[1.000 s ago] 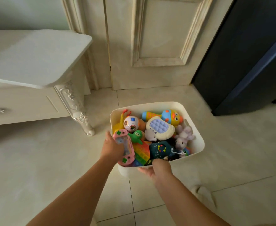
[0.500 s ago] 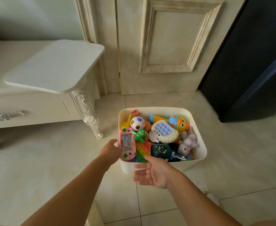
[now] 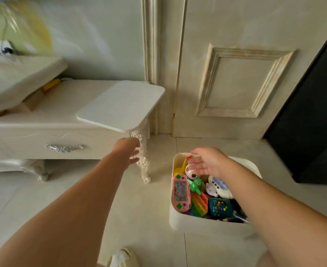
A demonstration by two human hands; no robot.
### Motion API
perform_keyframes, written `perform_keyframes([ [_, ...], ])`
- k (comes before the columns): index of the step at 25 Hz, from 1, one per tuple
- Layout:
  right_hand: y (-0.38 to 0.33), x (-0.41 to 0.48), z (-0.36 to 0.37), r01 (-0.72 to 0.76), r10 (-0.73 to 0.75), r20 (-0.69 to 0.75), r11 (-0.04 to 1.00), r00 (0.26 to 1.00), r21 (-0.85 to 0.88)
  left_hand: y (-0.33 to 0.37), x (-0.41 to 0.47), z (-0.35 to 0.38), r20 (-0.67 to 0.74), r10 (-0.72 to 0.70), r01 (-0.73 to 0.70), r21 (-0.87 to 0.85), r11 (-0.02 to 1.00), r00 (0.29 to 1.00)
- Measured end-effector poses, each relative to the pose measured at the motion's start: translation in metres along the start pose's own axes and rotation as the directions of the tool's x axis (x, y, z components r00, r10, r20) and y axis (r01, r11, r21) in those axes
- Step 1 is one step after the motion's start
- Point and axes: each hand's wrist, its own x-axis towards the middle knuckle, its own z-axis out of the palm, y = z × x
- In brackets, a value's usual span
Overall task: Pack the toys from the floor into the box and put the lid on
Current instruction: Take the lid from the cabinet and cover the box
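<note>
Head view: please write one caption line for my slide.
Open left hand stretched toward the white lid on the cabinet; open right hand above the toy-filled box.

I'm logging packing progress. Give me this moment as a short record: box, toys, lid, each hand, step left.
box: white, on the floor, open, full of toys
toys seen: pink game at the left wall, green figure beside it, others
lid: white panel on the cabinet corner, not on the box
left hand: open, stretched towards the lid, not touching it
right hand: open over the box's far-left corner, holding nothing
left to do: fetch and fit the lid
</note>
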Motion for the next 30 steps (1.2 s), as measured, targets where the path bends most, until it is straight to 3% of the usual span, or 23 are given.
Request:
perform_keyframes([
  [2, 0.009, 0.001, 0.011, -0.030, 0.028, 0.041, 0.998, 0.999, 0.048, 0.007, 0.003, -0.004, 0.031, -0.021, 0.032, -0.409, 0.912, 0.999],
  [4, 0.016, 0.000, 0.022, -0.058, 0.055, 0.080, 0.998, 0.995, 0.034, 0.013, 0.009, -0.008, 0.046, -0.005, 0.032, -0.612, 0.791, 0.999],
  [8, 0.009, -0.009, 0.030, 0.014, -0.018, 0.060, 0.998, 0.998, 0.054, 0.017, 0.030, -0.014, 0.104, 0.022, 0.059, -0.706, 0.706, 0.994],
  [11, 0.010, -0.012, 0.022, 0.034, -0.036, 0.043, 0.997, 0.998, 0.065, 0.020, 0.034, -0.015, 0.072, 0.005, 0.049, -0.726, 0.686, 0.997],
  [15, 0.013, -0.019, -0.003, 0.041, -0.034, -0.083, 0.995, 0.996, 0.087, 0.021, 0.022, -0.009, 0.027, 0.020, 0.003, -0.664, 0.748, 0.999],
  [18, 0.021, -0.022, -0.023, 0.064, -0.038, -0.193, 0.989, 0.980, 0.131, 0.020, 0.014, -0.016, 0.142, 0.065, 0.029, -0.573, 0.819, 0.988],
  [22, 0.031, -0.016, -0.050, 0.071, 0.001, -0.357, 0.980, 0.934, 0.188, 0.015, -0.011, -0.011, 0.367, 0.067, 0.050, -0.299, 0.953, 0.928],
  [26, 0.043, -0.010, -0.092, 0.068, 0.122, -0.520, 0.941, 0.845, 0.332, -0.014, -0.033, 0.023, 0.506, -0.069, 0.093, -0.022, 0.995, 0.860],
  [30, 0.074, -0.017, -0.139, -0.056, 0.296, -0.518, 0.902, 0.803, 0.429, -0.063, -0.033, 0.049, 0.580, -0.256, 0.240, 0.106, 0.965, 0.773],
])
